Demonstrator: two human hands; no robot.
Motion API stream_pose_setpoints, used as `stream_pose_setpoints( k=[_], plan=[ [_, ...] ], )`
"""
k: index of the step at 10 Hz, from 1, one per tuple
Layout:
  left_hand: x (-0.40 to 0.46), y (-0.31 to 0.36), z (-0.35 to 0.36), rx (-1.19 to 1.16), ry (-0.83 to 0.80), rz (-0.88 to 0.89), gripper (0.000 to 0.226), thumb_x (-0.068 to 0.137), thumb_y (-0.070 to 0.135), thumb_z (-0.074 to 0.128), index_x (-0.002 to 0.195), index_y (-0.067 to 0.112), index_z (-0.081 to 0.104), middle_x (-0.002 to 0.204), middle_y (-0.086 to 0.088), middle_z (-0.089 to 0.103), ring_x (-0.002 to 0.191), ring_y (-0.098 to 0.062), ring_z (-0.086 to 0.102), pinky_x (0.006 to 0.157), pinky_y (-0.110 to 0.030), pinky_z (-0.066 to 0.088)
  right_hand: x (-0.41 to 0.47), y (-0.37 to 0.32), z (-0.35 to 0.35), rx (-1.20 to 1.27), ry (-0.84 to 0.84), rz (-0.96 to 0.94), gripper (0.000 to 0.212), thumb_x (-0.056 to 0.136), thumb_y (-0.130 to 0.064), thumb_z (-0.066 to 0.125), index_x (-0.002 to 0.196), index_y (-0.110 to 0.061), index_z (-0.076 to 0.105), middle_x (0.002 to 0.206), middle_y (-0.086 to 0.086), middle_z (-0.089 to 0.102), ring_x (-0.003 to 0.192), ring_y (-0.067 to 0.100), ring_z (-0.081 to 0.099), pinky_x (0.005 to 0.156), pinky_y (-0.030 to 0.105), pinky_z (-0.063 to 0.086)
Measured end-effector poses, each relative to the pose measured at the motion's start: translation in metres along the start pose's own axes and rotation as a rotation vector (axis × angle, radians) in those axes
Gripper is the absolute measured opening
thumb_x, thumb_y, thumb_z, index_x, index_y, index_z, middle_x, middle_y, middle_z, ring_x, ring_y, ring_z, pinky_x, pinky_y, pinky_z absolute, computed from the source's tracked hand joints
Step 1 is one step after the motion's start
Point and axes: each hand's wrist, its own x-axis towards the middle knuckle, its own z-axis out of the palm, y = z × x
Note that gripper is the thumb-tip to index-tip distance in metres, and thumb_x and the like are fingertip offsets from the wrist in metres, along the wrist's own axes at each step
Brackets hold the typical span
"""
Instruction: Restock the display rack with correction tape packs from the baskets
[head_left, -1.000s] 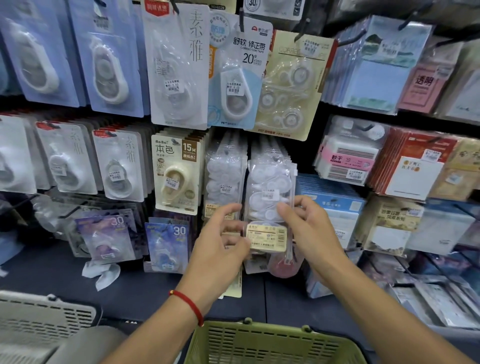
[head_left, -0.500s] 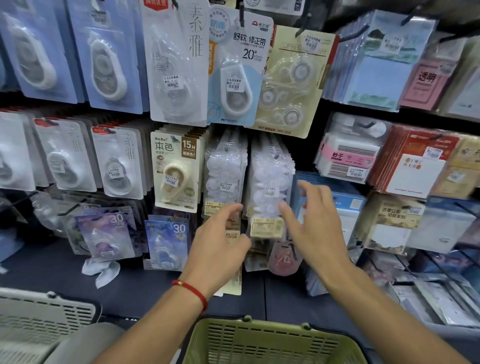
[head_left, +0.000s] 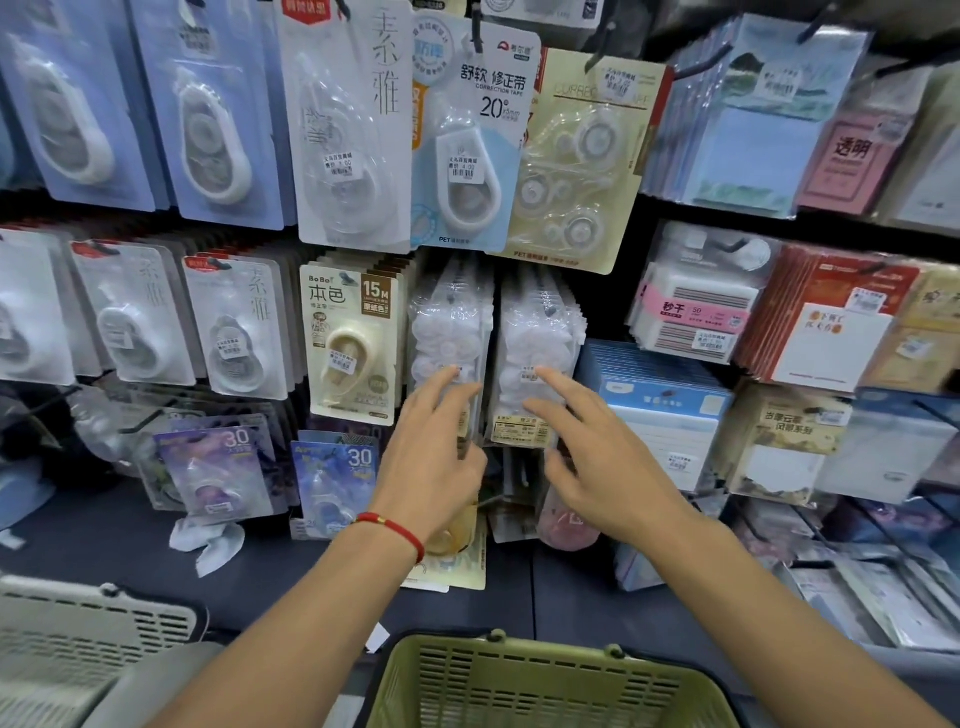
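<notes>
Two hooks on the display rack carry clear correction tape packs: a left stack (head_left: 449, 332) and a right stack (head_left: 537, 338). My left hand (head_left: 431, 457), with a red cord on its wrist, reaches up with straight fingers whose tips touch the front of the left stack. My right hand (head_left: 597, 457) stretches its fingers toward the front pack of the right stack, index tip at its price sticker. Neither hand holds anything. A green basket (head_left: 540, 680) sits below, at the bottom middle; its contents are hidden.
A beige basket (head_left: 78, 629) stands at the lower left. Carded correction tapes (head_left: 353, 332) hang left of the clear stacks, more above. Sticky notes and notepads (head_left: 691, 306) fill the shelves to the right. Loose packs (head_left: 457, 556) lie on the dark shelf under my hands.
The clear pack I held by both hands a second ago now hangs on the right stack. Both hands have let go, opened and moved up against the stacks.
</notes>
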Motion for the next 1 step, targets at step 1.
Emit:
stream_pose_setpoints(
  k=[1],
  plan=[
    [-0.0186,0.0159,-0.0252,-0.167,0.144,0.001,0.049,0.093,0.003,0.065,0.139,0.023,0.062,0.144,0.008,0.056,0.137,-0.006,0.048,0.120,-0.031,0.039,-0.0035,-0.0089,-0.0370,0.197,0.217,0.094,0.037,0.098,-0.008,0.065,0.134,-0.017,0.065,0.151,-0.001,0.053,0.137,0.015,0.052,0.113,0.039,0.045]
  ],
)
